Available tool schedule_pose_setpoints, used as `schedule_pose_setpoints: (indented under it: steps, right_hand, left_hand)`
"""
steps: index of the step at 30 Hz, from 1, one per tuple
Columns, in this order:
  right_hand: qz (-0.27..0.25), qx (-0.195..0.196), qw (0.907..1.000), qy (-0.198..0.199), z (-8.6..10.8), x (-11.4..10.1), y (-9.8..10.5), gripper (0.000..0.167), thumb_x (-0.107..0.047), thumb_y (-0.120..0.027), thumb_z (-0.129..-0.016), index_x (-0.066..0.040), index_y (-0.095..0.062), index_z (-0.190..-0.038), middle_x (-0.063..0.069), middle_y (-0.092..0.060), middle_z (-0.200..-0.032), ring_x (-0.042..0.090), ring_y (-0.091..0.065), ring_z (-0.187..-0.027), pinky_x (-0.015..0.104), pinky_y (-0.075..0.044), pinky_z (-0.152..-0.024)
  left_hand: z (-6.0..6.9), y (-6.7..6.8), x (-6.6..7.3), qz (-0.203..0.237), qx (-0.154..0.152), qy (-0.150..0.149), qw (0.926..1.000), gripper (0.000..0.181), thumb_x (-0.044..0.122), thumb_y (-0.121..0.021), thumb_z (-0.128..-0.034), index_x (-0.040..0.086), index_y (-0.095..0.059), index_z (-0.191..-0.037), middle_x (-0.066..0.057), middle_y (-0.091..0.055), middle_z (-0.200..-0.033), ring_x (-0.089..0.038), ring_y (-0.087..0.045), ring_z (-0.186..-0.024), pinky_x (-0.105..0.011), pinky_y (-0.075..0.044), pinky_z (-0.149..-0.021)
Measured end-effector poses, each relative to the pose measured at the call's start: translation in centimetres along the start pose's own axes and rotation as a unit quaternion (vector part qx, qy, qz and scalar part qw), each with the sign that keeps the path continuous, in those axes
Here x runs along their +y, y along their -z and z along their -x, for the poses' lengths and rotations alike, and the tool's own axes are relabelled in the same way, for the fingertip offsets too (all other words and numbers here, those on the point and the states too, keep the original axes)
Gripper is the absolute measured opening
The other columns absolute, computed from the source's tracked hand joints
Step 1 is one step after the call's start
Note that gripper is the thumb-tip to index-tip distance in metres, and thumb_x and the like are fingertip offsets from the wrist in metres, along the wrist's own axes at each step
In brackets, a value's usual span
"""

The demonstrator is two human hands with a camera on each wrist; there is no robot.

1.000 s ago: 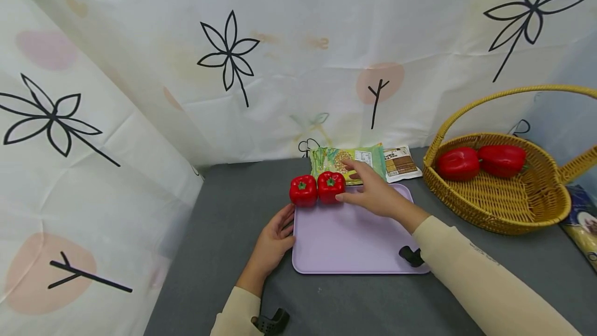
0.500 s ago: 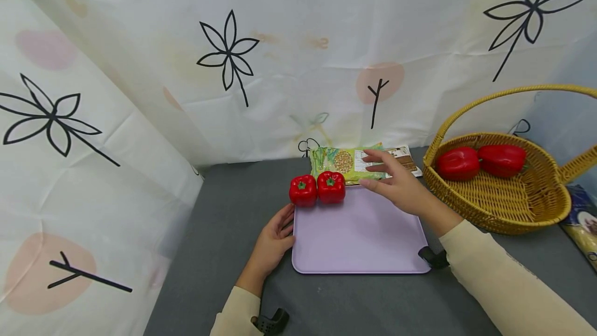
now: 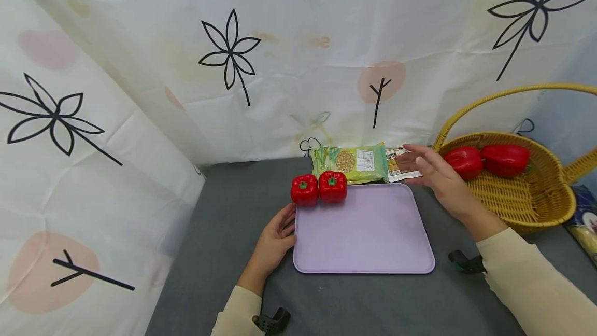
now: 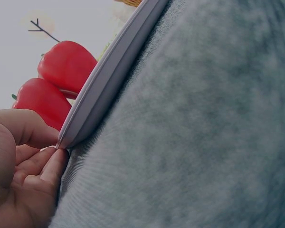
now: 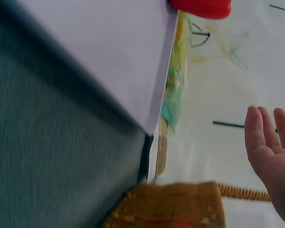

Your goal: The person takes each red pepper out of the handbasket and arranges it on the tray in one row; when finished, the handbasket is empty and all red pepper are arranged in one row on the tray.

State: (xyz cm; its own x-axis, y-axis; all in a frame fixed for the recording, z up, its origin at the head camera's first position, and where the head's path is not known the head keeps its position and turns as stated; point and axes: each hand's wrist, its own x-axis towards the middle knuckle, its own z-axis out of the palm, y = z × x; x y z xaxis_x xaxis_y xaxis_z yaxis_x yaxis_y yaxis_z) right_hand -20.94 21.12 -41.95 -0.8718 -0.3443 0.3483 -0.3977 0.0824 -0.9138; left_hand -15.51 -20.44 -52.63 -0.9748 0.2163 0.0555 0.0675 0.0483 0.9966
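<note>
My left hand touches the left rim of the lilac tray, its thumb and fingertips meeting the edge in the left wrist view. Two red peppers stand side by side at the tray's back left corner. My right hand is in the air with spread fingers and holds nothing, between the tray and the wicker basket; its fingertips overlap a white-and-brown packet. In the right wrist view the hand is also empty.
Two more red peppers lie in the basket, whose tall handle arches over it. Behind the tray lies a green-yellow packet. A blue-and-gold packet is at the far right. Patterned cloth hangs behind.
My right hand has moved away from the right-hand pepper by the tray, rightward to beside the basket. My left hand and the peppers have stayed in place.
</note>
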Motion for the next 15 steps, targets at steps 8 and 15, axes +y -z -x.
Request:
schedule_pose_setpoints:
  steps: [8,15]
  right_hand:
    - [-0.123,0.049,0.9910,0.022,1.4,-0.5,3.8,0.047,-0.021,-0.035,-0.119,-0.003,-0.047,-0.161,0.018,-0.060,-0.146,0.025,-0.063,-0.129,0.027,-0.058,-0.099]
    - [-0.175,0.059,0.9812,0.056,2.1,-0.4,7.3,0.050,-0.022,-0.030,-0.120,0.000,-0.044,-0.162,0.018,-0.059,-0.148,0.028,-0.057,-0.134,0.028,-0.055,-0.102]
  left_hand:
    - [0.1,0.0,-0.1,-0.004,0.003,0.003,1.0000,0.079,-0.023,-0.055,-0.0915,-0.007,-0.033,-0.166,-0.022,-0.037,-0.170,-0.037,-0.038,-0.155,-0.044,-0.040,-0.120]
    - [0.0,-0.1,0.0,-0.002,-0.002,0.002,1.0000,0.080,-0.024,-0.054,-0.0914,-0.007,-0.032,-0.166,-0.023,-0.036,-0.171,-0.037,-0.037,-0.156,-0.045,-0.039,-0.120]
